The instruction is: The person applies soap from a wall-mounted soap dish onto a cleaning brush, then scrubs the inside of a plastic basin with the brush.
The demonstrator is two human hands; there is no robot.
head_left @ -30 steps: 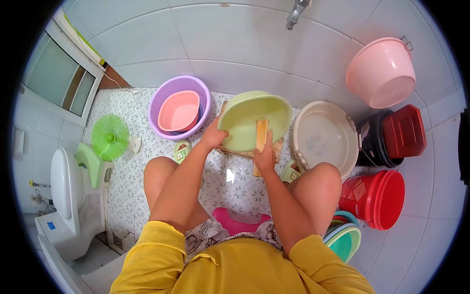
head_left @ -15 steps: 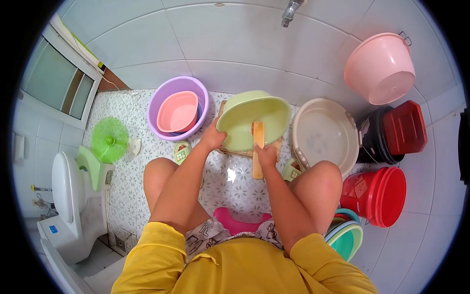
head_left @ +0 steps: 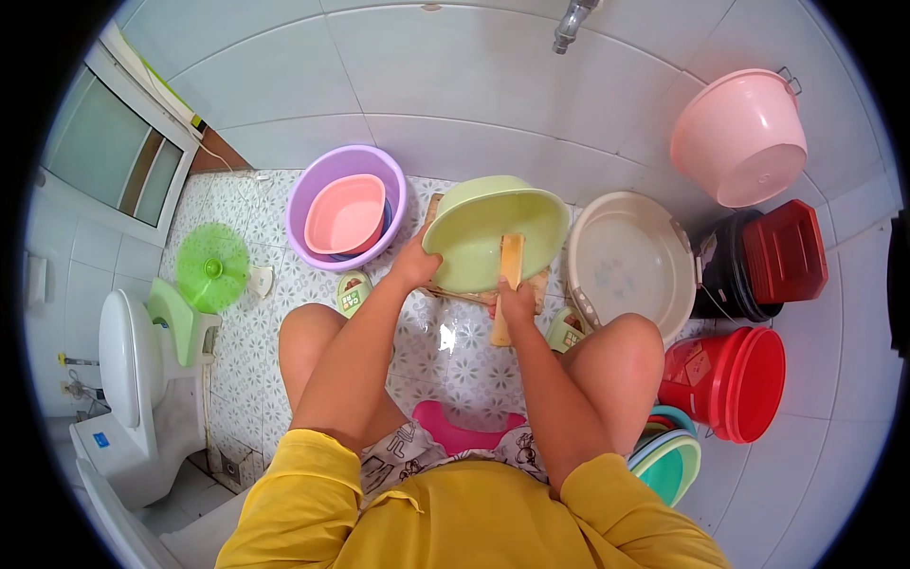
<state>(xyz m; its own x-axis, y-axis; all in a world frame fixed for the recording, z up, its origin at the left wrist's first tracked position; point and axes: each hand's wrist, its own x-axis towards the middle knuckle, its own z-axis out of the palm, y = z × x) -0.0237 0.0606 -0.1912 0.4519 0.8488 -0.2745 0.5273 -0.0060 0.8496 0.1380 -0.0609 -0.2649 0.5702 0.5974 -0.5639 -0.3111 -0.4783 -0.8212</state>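
My left hand (head_left: pixel 417 261) grips the left rim of a pale green basin (head_left: pixel 474 237), thumb over the inside edge. The basin is tilted with its opening towards me, above a wooden board (head_left: pixel 538 284) on the floor. In my right hand (head_left: pixel 516 302) is a long, flat wooden brush (head_left: pixel 512 256), its upper end against or just over the basin's inner wall; its bristles are hidden. The lower end of the handle sticks out below my fingers.
A purple basin (head_left: pixel 296 223) holding a pink basin (head_left: pixel 343 216) stands left. To the right are a beige basin (head_left: pixel 630 256), a black bucket (head_left: pixel 720 275), a red bucket (head_left: pixel 706 375) and stacked basins (head_left: pixel 668 465). A pink bucket (head_left: pixel 739 137) hangs on the wall; a toilet (head_left: pixel 123 370) is far left.
My right hand has shifted the brush slightly right across the basin's inside, turning it a little. The left hand still holds the basin in nearly the same place.
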